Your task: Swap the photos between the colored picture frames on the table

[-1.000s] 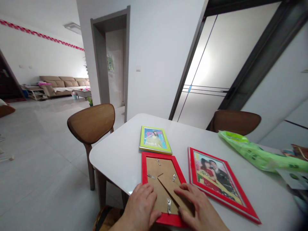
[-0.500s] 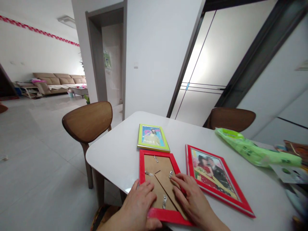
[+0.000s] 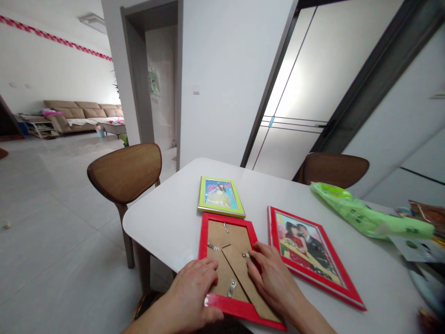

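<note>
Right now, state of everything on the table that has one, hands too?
Near red frame: face down, backing board in place
Stand flap: folded down
Green frame: face up
Right red frame: face up
Green bag: lying down
Left hand: resting on near frame
Right hand: fingertips at right clip

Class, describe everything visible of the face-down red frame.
The red frame lies back-up on the white table, just nearer than the green frame. Its border looks smooth and glossy, around a brown, fibreboard-like backing. Four silvery clips sit one per side; a slanting dark gap marks one edge of a panel in the backing. The left hand rests on its left and near borders; the right hand touches its right side, beside the clip there.
</note>
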